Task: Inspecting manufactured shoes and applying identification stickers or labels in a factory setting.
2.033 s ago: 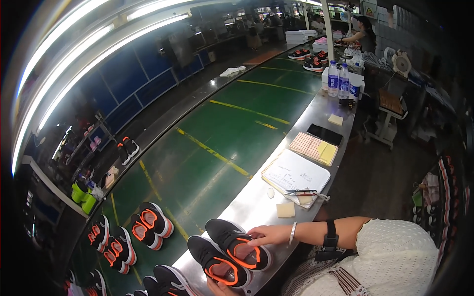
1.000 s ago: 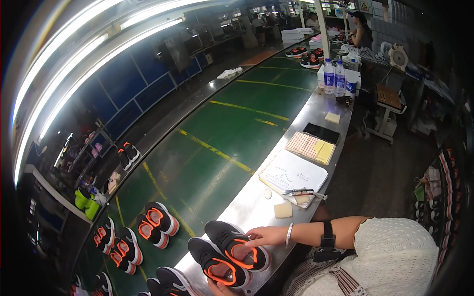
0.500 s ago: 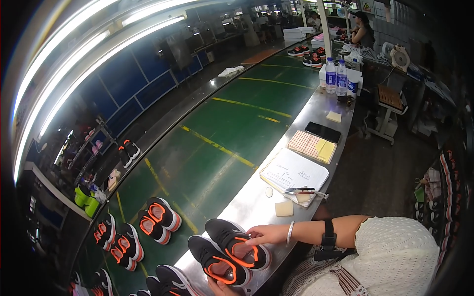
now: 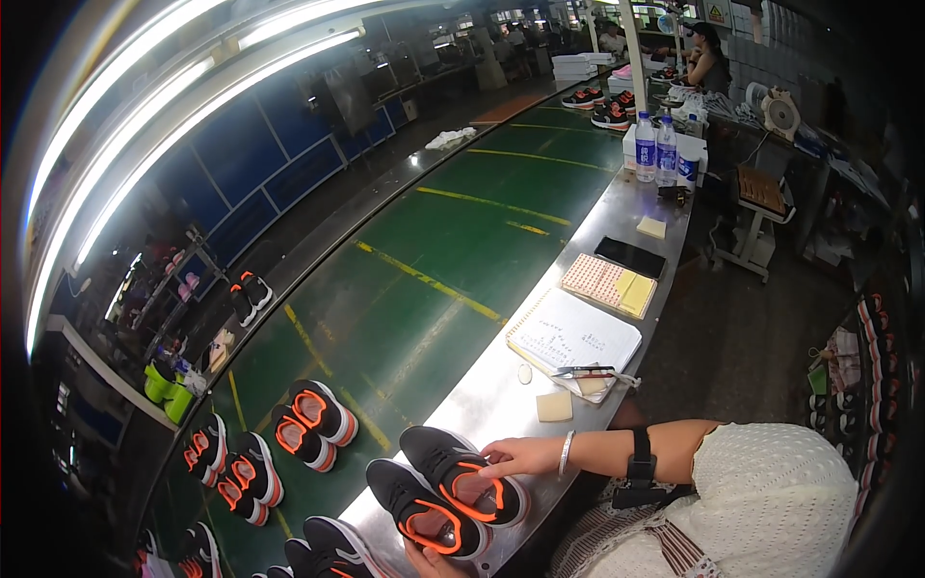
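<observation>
Two black sneakers with orange collars and white-and-orange soles sit side by side at the metal ledge by me, toes pointing away. On the right sneaker (image 4: 441,453), my right hand (image 4: 503,460) grips the collar, its thumb and fingers at the shoe's opening. The left sneaker (image 4: 403,496) has its heel side held by my left hand (image 4: 431,561), mostly hidden beneath and behind the shoe at the lower edge. Another black sneaker (image 4: 332,544) lies just left of them, partly cut off by the frame.
A green conveyor belt (image 4: 424,318) with yellow lines carries several sneaker pairs (image 4: 316,426). Along the metal ledge (image 4: 482,385) lie an open notebook (image 4: 573,332) with a pen, a patterned notebook (image 4: 602,279), a black phone (image 4: 631,257) and water bottles (image 4: 646,149). A person (image 4: 708,67) sits farther along.
The belt has carried its sneakers and yellow lines slightly away and to the right. My hands and the two sneakers they hold stay almost still.
</observation>
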A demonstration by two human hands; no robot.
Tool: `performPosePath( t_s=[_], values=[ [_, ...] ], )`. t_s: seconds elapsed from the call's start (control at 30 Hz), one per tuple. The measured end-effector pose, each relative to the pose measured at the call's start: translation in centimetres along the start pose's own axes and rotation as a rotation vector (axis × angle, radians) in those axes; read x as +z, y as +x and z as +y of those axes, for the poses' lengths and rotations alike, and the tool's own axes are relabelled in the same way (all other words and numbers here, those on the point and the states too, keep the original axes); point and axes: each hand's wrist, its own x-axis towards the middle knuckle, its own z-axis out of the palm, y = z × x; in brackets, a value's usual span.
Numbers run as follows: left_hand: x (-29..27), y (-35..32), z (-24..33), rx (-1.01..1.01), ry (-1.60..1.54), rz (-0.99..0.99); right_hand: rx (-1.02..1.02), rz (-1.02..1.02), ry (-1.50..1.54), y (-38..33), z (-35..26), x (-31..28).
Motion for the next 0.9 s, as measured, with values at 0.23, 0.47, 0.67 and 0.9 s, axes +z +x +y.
performPosePath(
  t_s=[0.23, 0.47, 0.67, 0.9],
  values=[
    [-0.3, 0.3, 0.5, -0.008, -0.038, -0.034, 0.012, 0.009, -0.004, 0.4, 0.4, 0.2],
    [-1.1, 2.2, 3.4, -0.299, -0.376, -0.202, 0.017, -0.057, 0.032, 1.0, -0.5, 0.7],
    [-1.6, 3.3, 4.4, -0.365, -0.305, -0.279, -0.077, 0.031, -0.175, 0.8, -1.6, 1.7],
    [-1.7, 3.6, 3.6, -0.313, -0.375, -0.309, -0.095, 0.109, -0.269, 1.4, -1.2, 2.5]
  ],
)
